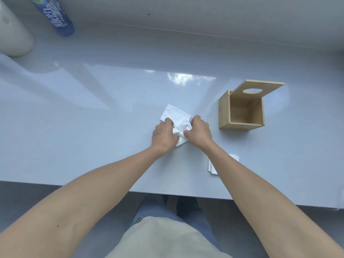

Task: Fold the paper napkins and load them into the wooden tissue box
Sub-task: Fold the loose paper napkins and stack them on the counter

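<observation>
Napkin: thin white paper napkin (181, 128), crumpled, lying on a flat one.
Grip: left hand (163, 135) and right hand (199, 132) pinch it between them.
Box: square wooden tissue box (242, 110), just right, lid up.

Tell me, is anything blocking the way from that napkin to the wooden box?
Nothing visible does. Both hands, left and right, press on the napkin, and only bare table lies between it and the wooden tissue box to its right. The lid is tipped back, leaving the opening free and the inside empty.

left hand (163, 135): palm down, fingers curled | right hand (199, 132): likewise, close beside
</observation>
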